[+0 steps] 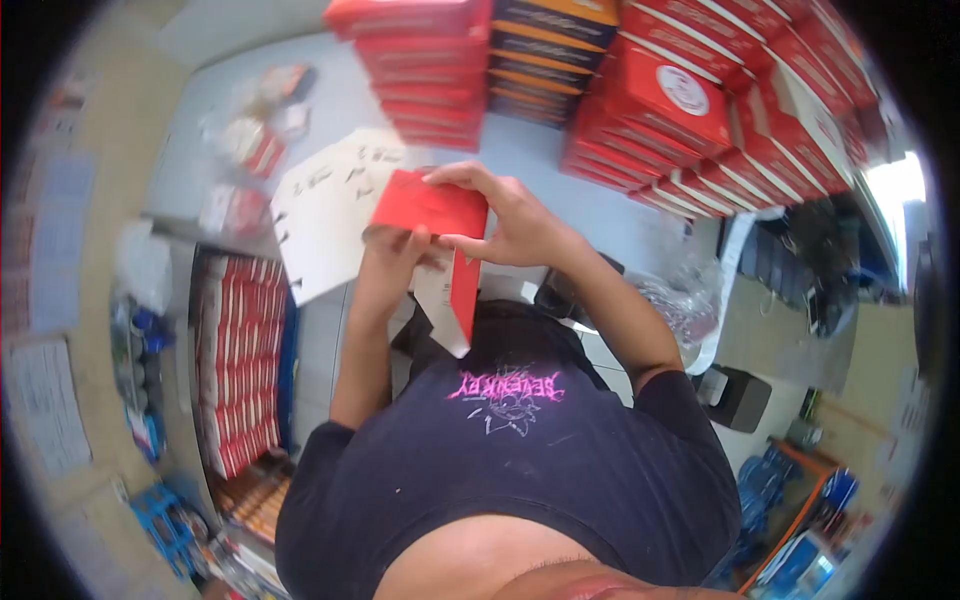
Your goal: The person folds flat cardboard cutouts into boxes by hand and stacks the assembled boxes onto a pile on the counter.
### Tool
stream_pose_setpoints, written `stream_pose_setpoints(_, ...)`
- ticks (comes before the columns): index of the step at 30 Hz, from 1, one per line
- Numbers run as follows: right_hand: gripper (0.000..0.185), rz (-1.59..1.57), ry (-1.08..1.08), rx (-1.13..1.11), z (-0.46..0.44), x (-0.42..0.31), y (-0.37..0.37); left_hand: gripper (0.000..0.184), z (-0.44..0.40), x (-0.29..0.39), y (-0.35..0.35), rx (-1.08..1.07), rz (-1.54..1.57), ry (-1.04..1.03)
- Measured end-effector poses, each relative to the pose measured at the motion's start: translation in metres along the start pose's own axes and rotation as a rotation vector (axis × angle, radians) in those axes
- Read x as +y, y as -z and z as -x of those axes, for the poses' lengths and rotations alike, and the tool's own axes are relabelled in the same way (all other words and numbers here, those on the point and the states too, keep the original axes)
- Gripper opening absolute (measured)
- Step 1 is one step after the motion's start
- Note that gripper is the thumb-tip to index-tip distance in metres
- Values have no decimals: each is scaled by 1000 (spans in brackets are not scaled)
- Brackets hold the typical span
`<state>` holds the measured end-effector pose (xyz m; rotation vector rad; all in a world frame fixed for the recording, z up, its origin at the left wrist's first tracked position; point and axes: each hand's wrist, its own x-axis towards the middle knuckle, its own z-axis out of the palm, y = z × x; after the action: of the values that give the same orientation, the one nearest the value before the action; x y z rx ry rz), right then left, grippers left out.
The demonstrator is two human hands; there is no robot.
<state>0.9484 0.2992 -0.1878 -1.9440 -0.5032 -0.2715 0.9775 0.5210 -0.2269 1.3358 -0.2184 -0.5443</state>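
Note:
A red cardboard box (435, 203) with a long flap hanging toward my shirt is between my hands, above the front of the table. The flap (463, 295) is red on one side and whitish on the other. My left hand (393, 262) grips the box from its lower left edge, with its fingers partly hidden and blurred. My right hand (508, 222) closes around the right side, fingers on the upper edge and thumb on the lower edge. White sheets with handwriting (322, 225) lie just left of the box.
Stacks of red boxes (655, 105) and dark blue-and-orange boxes (550, 50) stand at the back of the table. Small wrapped items (255, 145) lie at the back left. A crate of red-and-white packs (240, 365) is at left, and clear plastic (685, 300) at right.

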Motion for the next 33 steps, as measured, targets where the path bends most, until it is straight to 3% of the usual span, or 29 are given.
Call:
stream_pose_setpoints(2, 64, -70, 112, 1, -11, -2, 26, 27, 7, 42, 2, -259, -308, -104)
stream_pose_setpoints(4, 64, -125, 104, -6, -17, -8, 57, 29, 13, 61, 27, -249, -291, -169)
stream_pose_setpoints(6, 65, -321, 131, -69, -20, -12, 79, 27, -4, 58, 31, -84, -189, -654)
stream_pose_setpoints(8, 65, -380, 154, -110, -25, -19, 87, 49, -24, 47, 48, -62, -244, -647)
stream_pose_setpoints(10, 64, -653, 186, -276, -33, -24, 86, 100, -40, 57, 9, -199, -191, -628)
stream_pose_setpoints(12, 60, -757, 194, -347, -39, -26, 77, 150, -40, 62, -27, -502, 163, -284)
stream_pose_setpoints(14, 49, -464, 44, -128, -42, -17, 67, 153, -43, 58, -35, -561, 184, -210)
stream_pose_setpoints(15, 37, 13, 117, 74, -41, -25, 71, 156, -45, 56, -35, -619, 208, -131)
stream_pose_setpoints(16, 37, 11, 121, 80, -35, -21, 72, 156, -43, 54, -32, -621, 200, -131)
stream_pose_setpoints(18, 35, -774, -233, 381, -19, -8, 76, 151, -38, 46, -25, -476, 259, -191)
stream_pose_setpoints(19, 32, -829, -257, 316, -7, -10, 85, 133, -41, 41, -20, -454, 285, -244)
stream_pose_setpoints(20, 32, -826, -256, 323, -2, -21, 81, 133, -43, 36, -18, -461, 285, -242)
stream_pose_setpoints(22, 40, -102, -189, 150, 12, -47, 70, 122, -45, 26, -19, -190, 129, -348)
stream_pose_setpoints(24, 38, 106, 0, 175, 11, -44, 47, 110, -36, 19, -30, -200, -158, -428)
stream_pose_setpoints(26, 35, 208, 7, 224, 13, -35, 41, 109, -32, 24, -33, -236, -384, -398)
stream_pose_setpoints(29, 33, 116, 92, 190, 17, -19, 67, 112, -31, 33, -11, -310, -264, -380)
stream_pose_setpoints(32, 31, 61, 45, 126, 21, -20, 76, 112, -18, 38, -16, -355, -153, -323)
stream_pose_setpoints(33, 33, 92, 106, 75, 19, -21, 70, 105, -23, 39, -16, -338, -584, -513)
